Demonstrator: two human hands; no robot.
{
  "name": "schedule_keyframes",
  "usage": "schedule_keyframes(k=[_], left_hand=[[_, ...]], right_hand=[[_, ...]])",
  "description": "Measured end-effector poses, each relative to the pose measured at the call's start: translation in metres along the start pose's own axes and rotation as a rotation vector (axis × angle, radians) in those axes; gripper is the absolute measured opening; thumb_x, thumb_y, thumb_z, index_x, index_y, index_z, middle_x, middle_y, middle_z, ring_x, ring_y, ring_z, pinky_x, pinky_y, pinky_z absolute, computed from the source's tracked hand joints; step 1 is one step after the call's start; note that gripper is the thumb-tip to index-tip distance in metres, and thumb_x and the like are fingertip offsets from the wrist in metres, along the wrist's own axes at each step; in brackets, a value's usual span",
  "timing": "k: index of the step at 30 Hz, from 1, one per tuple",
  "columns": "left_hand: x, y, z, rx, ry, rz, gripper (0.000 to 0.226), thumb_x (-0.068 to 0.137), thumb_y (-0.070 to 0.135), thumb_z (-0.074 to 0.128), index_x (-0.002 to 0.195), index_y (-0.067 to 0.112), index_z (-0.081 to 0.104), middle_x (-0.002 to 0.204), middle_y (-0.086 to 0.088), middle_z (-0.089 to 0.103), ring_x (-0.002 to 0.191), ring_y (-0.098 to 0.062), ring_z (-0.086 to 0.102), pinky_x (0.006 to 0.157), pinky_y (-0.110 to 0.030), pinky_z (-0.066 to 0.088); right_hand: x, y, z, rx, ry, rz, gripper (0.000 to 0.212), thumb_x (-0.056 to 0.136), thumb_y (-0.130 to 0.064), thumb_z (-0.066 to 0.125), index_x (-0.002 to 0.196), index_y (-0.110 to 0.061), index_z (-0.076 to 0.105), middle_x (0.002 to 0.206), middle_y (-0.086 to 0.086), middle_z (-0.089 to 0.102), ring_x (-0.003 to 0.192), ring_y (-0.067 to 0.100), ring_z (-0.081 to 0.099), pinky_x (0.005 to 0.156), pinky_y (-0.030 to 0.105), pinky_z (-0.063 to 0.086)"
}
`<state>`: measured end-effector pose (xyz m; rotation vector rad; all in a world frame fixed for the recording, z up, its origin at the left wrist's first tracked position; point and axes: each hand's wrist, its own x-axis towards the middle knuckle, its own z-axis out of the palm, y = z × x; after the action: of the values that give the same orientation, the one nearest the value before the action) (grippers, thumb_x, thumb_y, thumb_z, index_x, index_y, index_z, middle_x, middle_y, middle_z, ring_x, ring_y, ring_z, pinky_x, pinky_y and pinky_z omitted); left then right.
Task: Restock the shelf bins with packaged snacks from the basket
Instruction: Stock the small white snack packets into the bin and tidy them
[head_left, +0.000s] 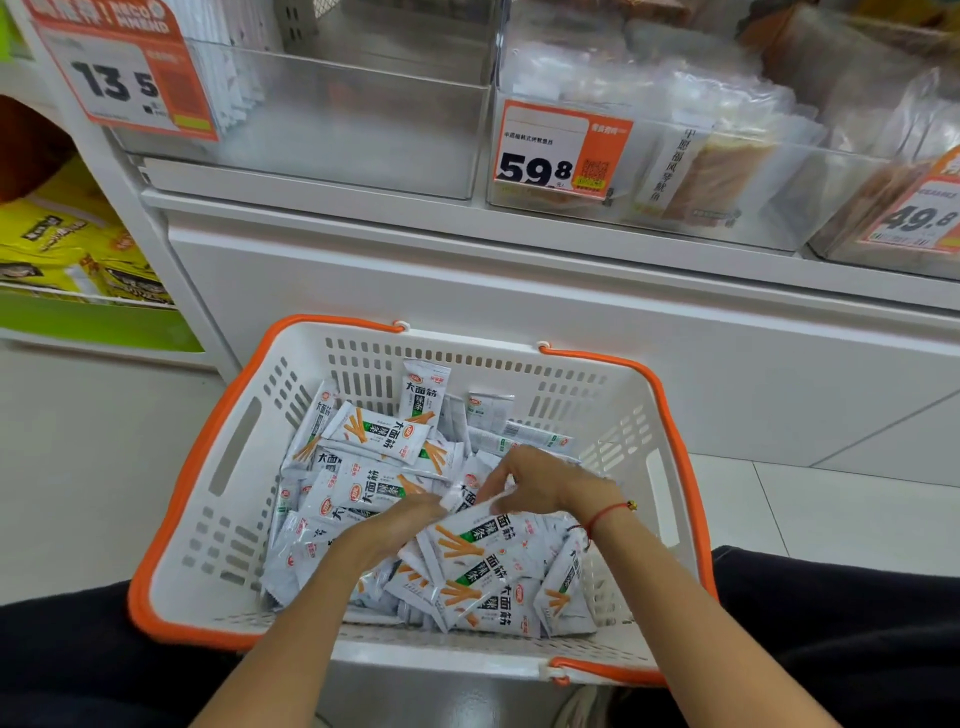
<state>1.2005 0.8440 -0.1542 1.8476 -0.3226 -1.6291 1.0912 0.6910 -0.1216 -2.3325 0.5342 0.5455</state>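
A white basket with an orange rim (171, 499) stands on the floor in front of me, holding several white snack packets (384, 434) printed with orange sticks. Both hands are down in the pile. My left hand (400, 525) reaches in from the lower left, fingers curled among the packets. My right hand (540, 480), with a red string on its wrist, pinches the packets at the pile's middle. Above, a clear shelf bin (363, 124) with the 13.5 price tag (124, 78) holds only a few upright white packets (228, 78) at its left side.
The clear bin (727, 171) tagged 59.8 to the right holds clear bags of dried food. Another bin (893, 223) tagged 49.8 sits at the far right. Yellow bags (67, 244) lie on a low shelf at the left. A white shelf base (519, 312) rises behind the basket.
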Motion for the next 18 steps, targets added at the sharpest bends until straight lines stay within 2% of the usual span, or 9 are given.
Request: schedule_keyframes(k=[2,3,4,6,8,11,13,16,18], left_hand=[[0.005,-0.003,-0.004,-0.004,-0.029,-0.004,0.015,0.095,0.027,0.041,0.092,0.015,0.049,0.085,0.000,0.048,0.072,-0.017,0.049,0.078,-0.031,0.035],[0.007,-0.003,-0.006,-0.003,-0.036,-0.005,0.017,0.089,0.029,0.044,0.088,0.013,0.046,0.076,-0.002,0.047,0.062,-0.016,0.045,0.070,-0.030,0.035],[0.006,-0.001,-0.007,0.020,-0.049,0.001,0.024,0.083,0.033,0.047,0.092,0.010,0.047,0.077,-0.005,0.049,0.064,-0.020,0.049,0.068,-0.031,0.036],[0.000,0.001,-0.008,0.138,-0.066,0.028,0.049,0.084,0.040,0.053,0.122,0.009,0.049,0.119,-0.008,0.053,0.111,-0.030,0.054,0.091,-0.036,0.039],[-0.006,0.000,-0.009,0.240,-0.054,0.069,0.062,0.096,0.043,0.046,0.148,0.012,0.027,0.151,0.000,0.025,0.141,-0.023,0.025,0.112,-0.034,0.024],[-0.002,-0.008,-0.014,0.158,0.034,0.115,0.053,0.102,0.033,0.037,0.147,0.008,0.026,0.148,0.000,0.031,0.136,-0.021,0.032,0.108,-0.028,0.028],[-0.003,-0.010,-0.016,0.035,0.160,0.131,0.044,0.104,0.026,0.031,0.142,0.005,0.033,0.132,-0.004,0.044,0.119,-0.020,0.044,0.092,-0.023,0.031],[0.003,-0.014,-0.022,-0.098,0.312,0.130,0.046,0.104,0.024,0.028,0.144,0.002,0.028,0.133,-0.008,0.040,0.121,-0.022,0.041,0.091,-0.027,0.031],[0.008,-0.014,-0.024,-0.135,0.332,0.115,0.048,0.104,0.025,0.029,0.146,0.002,0.024,0.148,-0.013,0.031,0.134,-0.027,0.033,0.104,-0.035,0.030]], right_hand=[[0.007,-0.003,0.008,-0.026,0.101,-0.059,0.022,0.080,-0.014,0.074,0.103,-0.015,0.075,0.106,0.005,0.072,0.097,0.017,0.065,0.086,0.031,0.053],[0.009,-0.005,0.012,-0.029,0.152,-0.076,0.022,0.079,-0.015,0.075,0.101,-0.015,0.075,0.102,0.004,0.072,0.092,0.016,0.064,0.080,0.026,0.052],[0.010,-0.006,0.014,-0.017,0.200,-0.081,0.022,0.077,-0.016,0.077,0.099,-0.015,0.073,0.098,0.004,0.071,0.086,0.014,0.062,0.072,0.021,0.049],[0.013,-0.008,0.019,0.037,0.275,-0.092,0.025,0.072,-0.017,0.081,0.092,-0.017,0.067,0.092,0.002,0.068,0.081,0.012,0.058,0.067,0.020,0.046],[0.018,-0.013,0.023,0.092,0.315,-0.125,0.025,0.071,-0.015,0.081,0.087,-0.020,0.063,0.093,-0.002,0.067,0.086,0.015,0.059,0.076,0.032,0.051],[0.024,-0.017,0.016,0.313,0.571,-0.034,0.019,0.081,-0.007,0.070,0.096,-0.017,0.064,0.098,-0.007,0.063,0.091,0.012,0.057,0.085,0.029,0.051],[0.023,0.001,0.007,0.460,0.751,0.250,0.016,0.086,-0.002,0.059,0.097,-0.012,0.065,0.095,-0.001,0.064,0.085,0.014,0.059,0.077,0.028,0.054],[0.013,0.034,0.012,0.630,0.495,0.627,0.014,0.094,-0.015,0.053,0.083,-0.007,0.058,0.065,0.006,0.053,0.053,0.015,0.048,0.050,0.024,0.043],[0.012,0.044,0.028,0.789,0.253,0.732,0.025,0.097,-0.030,0.050,0.083,-0.010,0.049,0.065,0.006,0.046,0.057,0.017,0.047,0.058,0.028,0.045]])
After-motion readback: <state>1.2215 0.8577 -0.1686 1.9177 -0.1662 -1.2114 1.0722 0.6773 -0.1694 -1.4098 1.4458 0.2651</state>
